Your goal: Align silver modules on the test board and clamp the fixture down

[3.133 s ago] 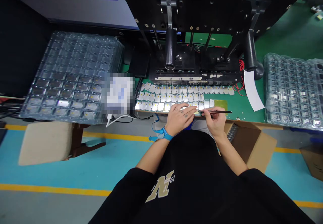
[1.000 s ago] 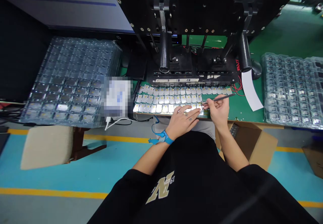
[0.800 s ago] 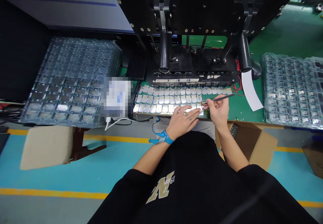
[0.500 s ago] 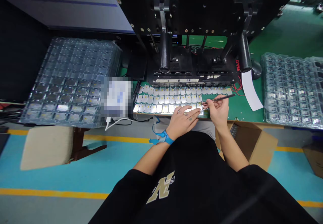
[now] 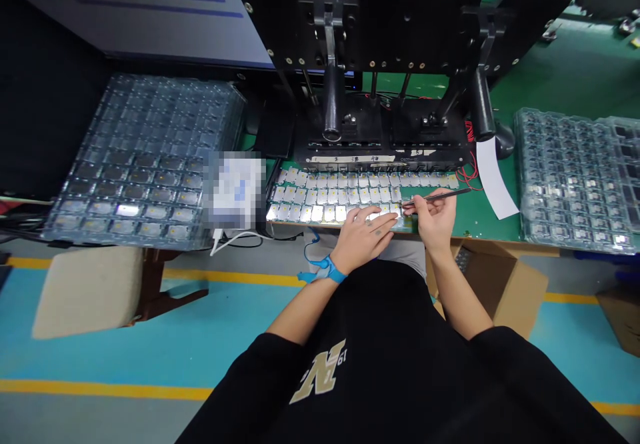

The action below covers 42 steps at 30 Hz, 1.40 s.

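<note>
Boards (image 5: 329,214): three rows laid along worktop (image 5: 474,215) front edge; amount left unclear. Left hand (image 5: 364,239): fingers loosely spread over front row. Right hand (image 5: 437,224): pinching dark tool (image 5: 456,193).

Right hand (image 5: 437,223) holds dark tool (image 5: 456,193); left hand (image 5: 363,239) overlies silver plates (image 5: 331,197).

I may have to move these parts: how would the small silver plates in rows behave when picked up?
The small silver plates are probably light, being little and thin-looking. They seem stiff rather than floppy, since none visibly curls. Their shiny faces might make them slippery in a grip.
</note>
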Motion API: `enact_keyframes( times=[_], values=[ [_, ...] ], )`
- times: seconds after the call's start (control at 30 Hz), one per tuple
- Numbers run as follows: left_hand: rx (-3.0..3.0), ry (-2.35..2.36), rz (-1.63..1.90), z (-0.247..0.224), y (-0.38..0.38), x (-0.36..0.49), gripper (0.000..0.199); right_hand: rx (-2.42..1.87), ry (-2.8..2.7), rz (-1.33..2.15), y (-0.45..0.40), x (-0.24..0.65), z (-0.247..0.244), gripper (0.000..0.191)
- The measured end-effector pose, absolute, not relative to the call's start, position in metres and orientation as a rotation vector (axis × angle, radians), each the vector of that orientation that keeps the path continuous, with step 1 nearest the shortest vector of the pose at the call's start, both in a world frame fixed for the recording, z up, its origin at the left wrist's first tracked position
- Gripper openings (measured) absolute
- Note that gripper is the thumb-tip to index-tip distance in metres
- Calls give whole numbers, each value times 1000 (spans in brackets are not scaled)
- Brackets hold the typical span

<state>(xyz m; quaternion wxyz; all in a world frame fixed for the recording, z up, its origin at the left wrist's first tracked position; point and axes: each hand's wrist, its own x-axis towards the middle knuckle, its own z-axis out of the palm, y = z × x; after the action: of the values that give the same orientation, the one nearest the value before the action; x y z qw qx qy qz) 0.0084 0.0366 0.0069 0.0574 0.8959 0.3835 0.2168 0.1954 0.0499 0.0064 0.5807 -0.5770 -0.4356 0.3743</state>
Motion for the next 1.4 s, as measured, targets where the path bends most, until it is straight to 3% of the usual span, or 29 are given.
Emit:
enact_keyframes(
  times=[1.4],
  values=[
    [2724,1178,746,6,37,12,28,-1353,-1000,905,52,194,11,39]
  ],
)
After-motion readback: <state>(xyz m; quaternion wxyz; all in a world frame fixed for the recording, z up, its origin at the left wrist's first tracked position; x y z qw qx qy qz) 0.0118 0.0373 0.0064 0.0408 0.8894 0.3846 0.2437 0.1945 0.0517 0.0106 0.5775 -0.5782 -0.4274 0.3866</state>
